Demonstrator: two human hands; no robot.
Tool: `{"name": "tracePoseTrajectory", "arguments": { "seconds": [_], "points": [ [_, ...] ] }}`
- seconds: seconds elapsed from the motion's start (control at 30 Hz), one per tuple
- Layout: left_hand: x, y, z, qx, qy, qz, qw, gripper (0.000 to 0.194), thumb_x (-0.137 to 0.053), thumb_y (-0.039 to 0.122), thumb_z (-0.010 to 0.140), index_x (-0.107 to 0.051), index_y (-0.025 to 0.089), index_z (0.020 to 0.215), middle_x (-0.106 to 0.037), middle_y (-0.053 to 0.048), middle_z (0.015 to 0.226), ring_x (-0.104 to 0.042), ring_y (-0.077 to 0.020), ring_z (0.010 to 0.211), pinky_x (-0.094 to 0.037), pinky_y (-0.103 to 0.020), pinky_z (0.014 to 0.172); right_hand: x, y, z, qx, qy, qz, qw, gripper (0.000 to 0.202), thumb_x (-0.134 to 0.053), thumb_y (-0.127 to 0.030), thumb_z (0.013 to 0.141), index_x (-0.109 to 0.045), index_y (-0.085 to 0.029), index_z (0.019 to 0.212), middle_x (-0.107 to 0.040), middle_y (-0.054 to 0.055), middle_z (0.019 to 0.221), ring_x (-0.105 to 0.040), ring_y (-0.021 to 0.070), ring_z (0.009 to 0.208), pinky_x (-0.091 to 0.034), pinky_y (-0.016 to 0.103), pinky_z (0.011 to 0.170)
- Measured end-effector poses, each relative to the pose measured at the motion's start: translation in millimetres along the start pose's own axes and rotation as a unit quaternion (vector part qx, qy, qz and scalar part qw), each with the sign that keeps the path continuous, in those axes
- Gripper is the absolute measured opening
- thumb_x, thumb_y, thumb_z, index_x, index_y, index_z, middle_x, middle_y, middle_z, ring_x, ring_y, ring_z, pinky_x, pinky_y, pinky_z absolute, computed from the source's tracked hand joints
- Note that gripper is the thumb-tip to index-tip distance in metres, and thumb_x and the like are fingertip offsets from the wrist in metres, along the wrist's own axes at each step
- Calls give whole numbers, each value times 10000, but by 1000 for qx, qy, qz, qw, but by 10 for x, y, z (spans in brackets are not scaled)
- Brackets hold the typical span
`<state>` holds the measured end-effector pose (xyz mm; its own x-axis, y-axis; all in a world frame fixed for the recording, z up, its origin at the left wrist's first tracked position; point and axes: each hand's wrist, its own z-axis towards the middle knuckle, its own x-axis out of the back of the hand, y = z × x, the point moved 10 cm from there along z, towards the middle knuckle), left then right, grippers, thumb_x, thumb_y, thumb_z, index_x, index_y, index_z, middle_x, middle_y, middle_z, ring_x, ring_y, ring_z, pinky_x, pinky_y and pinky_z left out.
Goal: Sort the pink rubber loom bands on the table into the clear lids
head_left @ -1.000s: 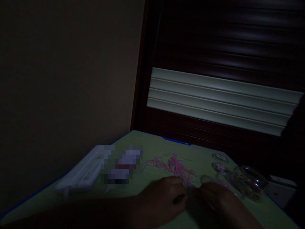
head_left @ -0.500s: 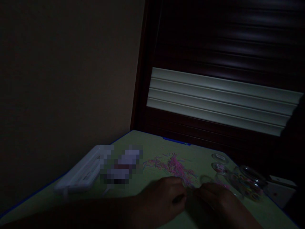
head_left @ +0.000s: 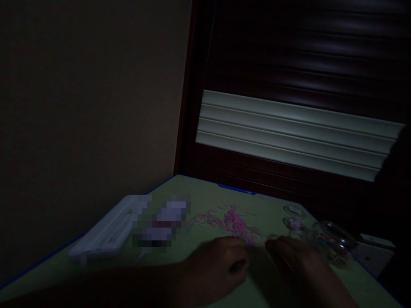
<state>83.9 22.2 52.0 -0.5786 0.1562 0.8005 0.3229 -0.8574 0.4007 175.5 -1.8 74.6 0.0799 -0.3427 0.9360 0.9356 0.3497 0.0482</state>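
My left hand [head_left: 221,267] is curled over the table with thumb and fingertips pressed together; whatever they pinch is too dark to make out. To its right, my right hand [head_left: 297,259] has its fingers bent and drawn together, and any small thing in them is hidden. A gap separates the two hands. Just beyond my left fingertips lies a loose heap of thin pink bands [head_left: 236,220], mixed with some paler ones. Past my right hand stands a clear jar [head_left: 338,237] holding coloured rings.
Two small round clear containers or lids [head_left: 293,224] sit near the jar. A white plastic case [head_left: 105,233] and a pixelated object [head_left: 165,222] lie at left on the pale table [head_left: 189,188]. A white box [head_left: 374,252] stands beyond the right edge. A wall and dark slatted panel rise behind.
My right hand has moved slightly up and away from my left, widening the gap between the fingertips. My left hand keeps its curled shape. The whole view has shifted slightly.
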Motion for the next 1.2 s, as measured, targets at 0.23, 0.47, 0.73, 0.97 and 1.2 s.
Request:
{"name": "tracePoseTrajectory", "arguments": {
  "seconds": [0.23, 0.47, 0.73, 0.97, 1.2],
  "points": [
    [-11, -15, -2, -2, 3, -6, 1000, 88, -473, 123, 794, -538, 181, 776, -541, 24, 786, -501, -89, 691, -369, -174, 635, 244, 286, -127, -58, 107, -122, 985, 281, -395, -140, 812, -600, -213, 990, -645, 87, 889, -611, 213, 732, -452, 313, 617],
    [-16, -20, -16, -1, -5, -1, 1000, 108, -475, 125, 795, -569, 179, 792, -547, 8, 802, -502, -98, 690, -380, -187, 635, 303, 535, -230, -180, 69, -155, 969, 322, -380, -112, 785, -573, -158, 1039, -645, 102, 916, -613, 238, 766, -460, 346, 625],
    [-12, -3, -8, -9, -7, 8, 1000, 116, -473, 124, 797, -575, 178, 805, -555, 3, 804, -513, -103, 706, -381, -187, 647, 275, 673, -296, -222, 35, -195, 955, 318, -345, -17, 765, -598, -150, 905, -648, 106, 871, -606, 251, 738, -438, 376, 631],
    [-14, -16, -20, -4, -7, 5, 1000, 110, -474, 135, 802, -572, 185, 811, -553, 10, 806, -510, -96, 700, -379, -184, 647, 266, 661, -296, -224, 31, -192, 955, 357, -344, 11, 759, -603, -112, 973, -644, 132, 922, -599, 251, 796, -432, 377, 698],
    [-27, -41, -21, 2, -5, 4, 1000, 101, -481, 131, 790, -568, 180, 783, -551, 11, 791, -506, -93, 690, -372, -177, 641, 240, 665, -283, -214, 30, -165, 962, 356, -318, -20, 778, -603, -109, 971, -640, 153, 942, -603, 258, 807, -440, 403, 717]
  ]
}}
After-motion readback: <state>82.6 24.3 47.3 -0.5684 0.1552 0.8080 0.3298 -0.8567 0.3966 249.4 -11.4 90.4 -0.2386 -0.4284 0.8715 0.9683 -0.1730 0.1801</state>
